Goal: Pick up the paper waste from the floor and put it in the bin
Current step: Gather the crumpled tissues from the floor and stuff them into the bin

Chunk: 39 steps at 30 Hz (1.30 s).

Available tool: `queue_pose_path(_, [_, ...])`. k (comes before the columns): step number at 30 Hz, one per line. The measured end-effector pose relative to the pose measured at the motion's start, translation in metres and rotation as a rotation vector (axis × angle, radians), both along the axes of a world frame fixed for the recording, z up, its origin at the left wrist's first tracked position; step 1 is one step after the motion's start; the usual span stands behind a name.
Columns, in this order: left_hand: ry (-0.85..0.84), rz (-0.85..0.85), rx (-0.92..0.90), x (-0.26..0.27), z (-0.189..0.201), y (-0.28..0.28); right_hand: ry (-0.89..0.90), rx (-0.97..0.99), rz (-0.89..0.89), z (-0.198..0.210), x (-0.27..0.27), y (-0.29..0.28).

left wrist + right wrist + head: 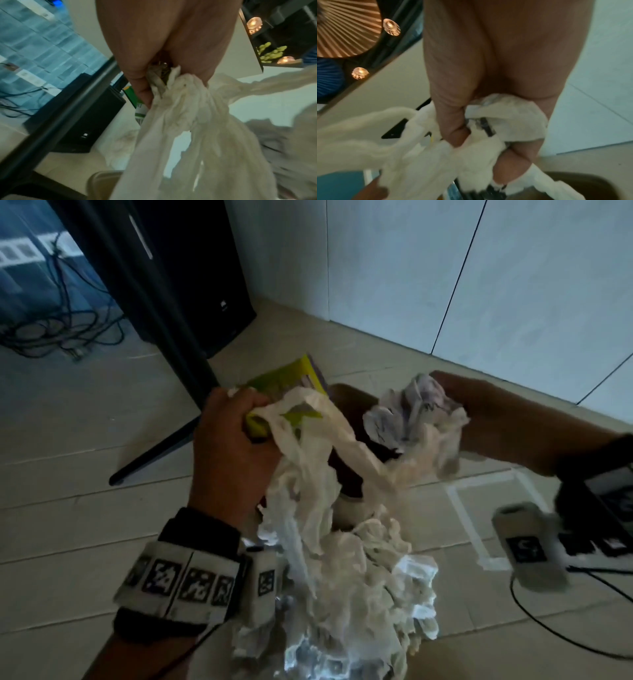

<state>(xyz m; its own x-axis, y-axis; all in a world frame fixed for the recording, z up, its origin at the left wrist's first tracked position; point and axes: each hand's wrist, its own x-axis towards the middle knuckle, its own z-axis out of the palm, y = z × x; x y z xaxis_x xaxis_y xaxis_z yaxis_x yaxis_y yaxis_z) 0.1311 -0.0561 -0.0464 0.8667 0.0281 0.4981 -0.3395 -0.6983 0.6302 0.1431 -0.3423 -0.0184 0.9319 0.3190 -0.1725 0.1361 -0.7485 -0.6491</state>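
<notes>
My left hand (pixel 236 436) grips a bunch of crumpled white tissue paper (pixel 308 474) together with a yellow-green printed wrapper (pixel 291 378); the fist and tissue (pixel 180 108) also fill the left wrist view. My right hand (pixel 479 405) grips a crumpled printed paper ball (pixel 411 412) with more white tissue (pixel 479 152). A long strip of tissue stretches between both hands. Both hands hover over a dark brown bin (pixel 349 405), mostly hidden behind the paper. A large heap of crumpled paper (pixel 359 594) hangs low in front.
A black stand leg (pixel 161 313) slants across the tiled floor on the left, beside a black speaker box (pixel 205 275). Tangled cables (pixel 61 330) lie at far left. White tape marks (pixel 479 508) and a black cable (pixel 548 628) lie on the floor at right. A pale wall (pixel 445 268) stands behind.
</notes>
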Motion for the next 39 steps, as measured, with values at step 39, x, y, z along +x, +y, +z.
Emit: queue_pose_path(39, [0.882, 0.017, -0.249, -0.026, -0.202, 0.014, 0.105, 0.101, -0.871, -0.229, -0.001, -0.012])
